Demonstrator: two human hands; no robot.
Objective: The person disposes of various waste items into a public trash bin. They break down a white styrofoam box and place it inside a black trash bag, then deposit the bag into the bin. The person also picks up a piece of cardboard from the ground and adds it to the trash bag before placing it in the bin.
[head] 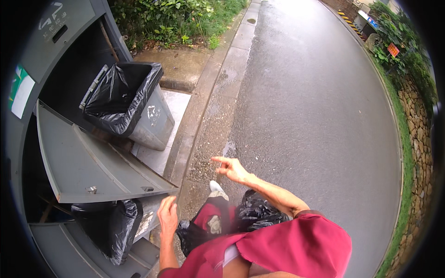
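My left hand is just below the free corner of a grey metal cabinet door, fingers loosely curled, with nothing visible in it. Whether it touches the door I cannot tell. Over the wet kerb strip, my right hand is empty, its index finger stretched out. A grey plastic wheelie bin lined with a black bin bag stands before the open cabinet. A second bin, also lined with a black bag, sits below the door and is partly hidden by it.
Black plastic bags lie by my legs, one on either side. The grey metal cabinet rises on the left, with a lower door swung out. A raised stone kerb borders the wet asphalt road. Shrubs grow beyond the cabinet.
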